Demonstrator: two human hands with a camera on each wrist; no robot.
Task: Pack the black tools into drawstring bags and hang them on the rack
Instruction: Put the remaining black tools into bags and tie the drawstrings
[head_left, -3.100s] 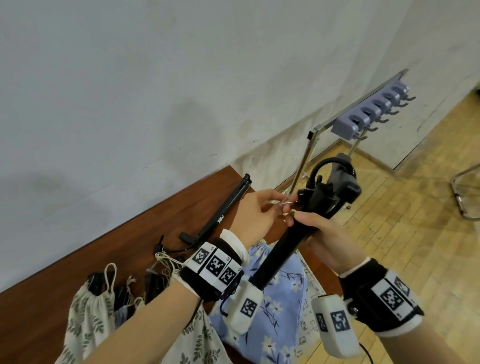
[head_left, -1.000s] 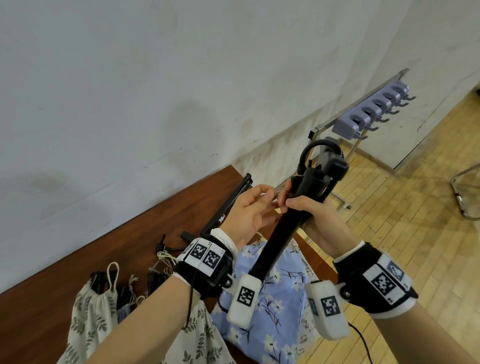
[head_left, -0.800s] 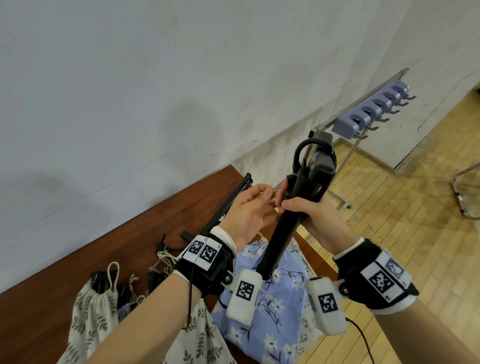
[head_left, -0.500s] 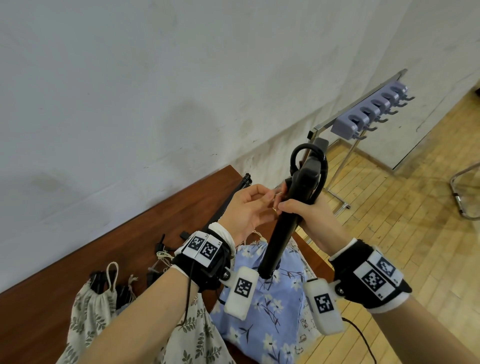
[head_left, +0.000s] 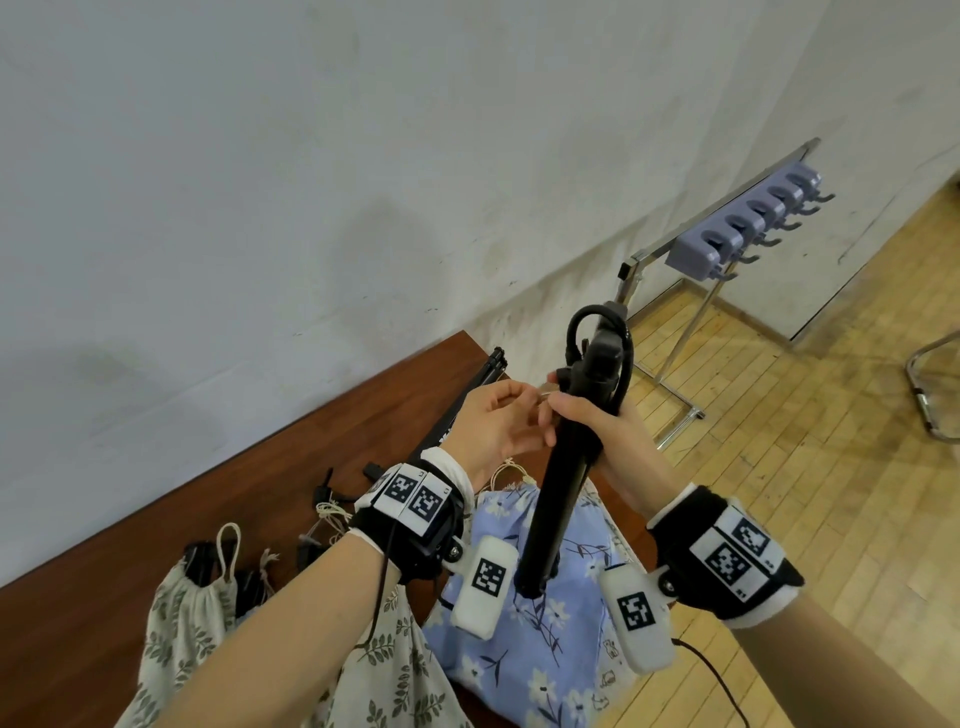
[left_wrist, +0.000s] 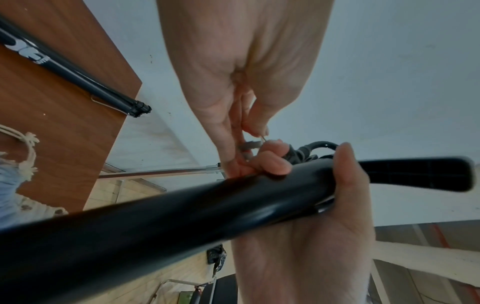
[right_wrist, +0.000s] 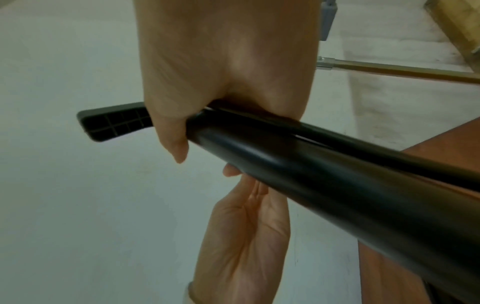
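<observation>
My right hand (head_left: 582, 415) grips a long black tool (head_left: 563, 478) just under its head, holding it nearly upright over the table. A black cable loop (head_left: 576, 327) arches over the head. My left hand (head_left: 524, 410) pinches a small metal piece (left_wrist: 261, 136) at the tool's neck, touching my right fingers. In the left wrist view the black tool (left_wrist: 182, 216) crosses the frame with my right hand (left_wrist: 324, 205) wrapped round it. A blue floral drawstring bag (head_left: 545, 654) lies under the tool's lower end.
A second black tool (head_left: 470, 392) lies on the brown table (head_left: 234, 493) by the wall. Leaf-print bags (head_left: 192, 618) and small black parts lie at the left. The metal rack with lilac hooks (head_left: 748, 223) stands beyond the table's end. A chair frame (head_left: 930, 395) is far right.
The tool's head has swung left and stands more upright. Both hands shifted slightly left with it, the left still pinching the small metal piece.
</observation>
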